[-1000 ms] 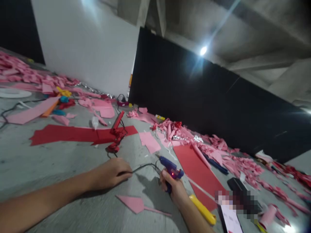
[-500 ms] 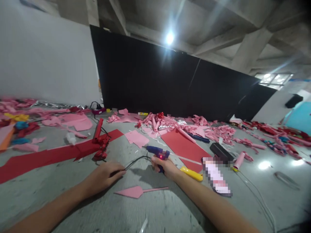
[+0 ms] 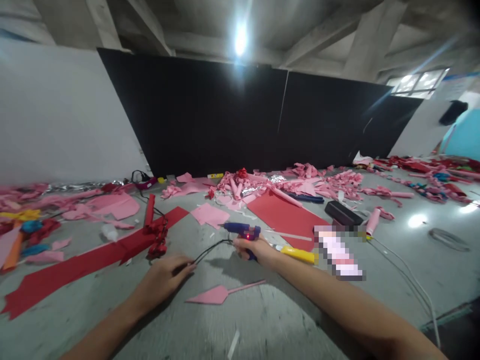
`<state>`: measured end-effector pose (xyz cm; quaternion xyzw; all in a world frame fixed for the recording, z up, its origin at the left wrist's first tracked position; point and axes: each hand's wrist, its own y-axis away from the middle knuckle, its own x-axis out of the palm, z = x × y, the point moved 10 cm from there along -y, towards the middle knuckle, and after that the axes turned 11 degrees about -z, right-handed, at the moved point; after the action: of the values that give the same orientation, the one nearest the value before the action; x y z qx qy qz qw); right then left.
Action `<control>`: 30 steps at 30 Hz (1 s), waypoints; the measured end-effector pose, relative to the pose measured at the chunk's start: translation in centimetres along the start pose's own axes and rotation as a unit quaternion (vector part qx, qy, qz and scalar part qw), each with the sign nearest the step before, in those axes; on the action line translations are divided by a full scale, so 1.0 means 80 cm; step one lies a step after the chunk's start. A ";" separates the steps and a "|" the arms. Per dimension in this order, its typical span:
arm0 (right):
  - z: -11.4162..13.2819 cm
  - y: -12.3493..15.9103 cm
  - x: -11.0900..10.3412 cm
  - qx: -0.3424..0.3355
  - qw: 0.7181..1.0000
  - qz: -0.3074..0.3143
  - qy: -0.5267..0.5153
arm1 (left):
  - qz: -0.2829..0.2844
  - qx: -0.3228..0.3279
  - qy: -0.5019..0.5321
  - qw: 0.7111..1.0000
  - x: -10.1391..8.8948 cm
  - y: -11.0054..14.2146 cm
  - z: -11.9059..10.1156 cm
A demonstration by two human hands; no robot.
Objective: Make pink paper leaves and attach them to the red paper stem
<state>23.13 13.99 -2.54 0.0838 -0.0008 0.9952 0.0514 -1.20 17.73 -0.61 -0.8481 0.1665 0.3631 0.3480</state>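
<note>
A blue hot glue gun with a lit red light is in the grip of my right hand, its nozzle pointing left. My left hand rests low over the table, thumb and fingers pinched on a thin black wire. That wire curves up from the left fingertips to the right fingers, beneath the gun. Between my forearms lies a flat pink paper piece shaped like a leaf with a narrow stem. Near my right wrist is a yellow-handled utility knife.
Red paper strips lie at left beside a red paper flower form. A red sheet, a black box and a pixelated object sit at right. Pink scraps line the black panel. A white cord trails right.
The camera view has tilted and shifted slightly. Both hands keep their hold on the wire and glue gun, with little movement relative to the table.
</note>
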 end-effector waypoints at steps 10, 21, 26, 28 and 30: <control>0.008 0.004 -0.004 0.005 1.000 -0.013 -0.021 | -0.086 0.054 -0.017 0.995 -0.022 -0.013 -0.068; -0.001 0.013 -0.013 0.027 0.999 -0.018 -0.005 | -0.022 0.218 0.018 0.975 0.021 0.027 -0.147; 0.000 0.011 -0.017 0.043 0.996 -0.055 0.060 | 0.048 0.118 0.102 0.987 0.029 0.020 -0.115; 0.013 0.015 -0.006 0.016 0.994 -0.026 0.101 | 0.008 0.135 0.094 0.986 0.009 0.014 -0.131; 0.021 0.016 0.001 -0.017 0.991 -0.016 0.130 | -0.021 0.184 0.074 0.980 -0.006 0.016 -0.159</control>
<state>23.23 12.69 -0.86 -0.0472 -0.0097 0.9965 0.0686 4.18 7.83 5.42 -0.7976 0.2377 0.2554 0.4920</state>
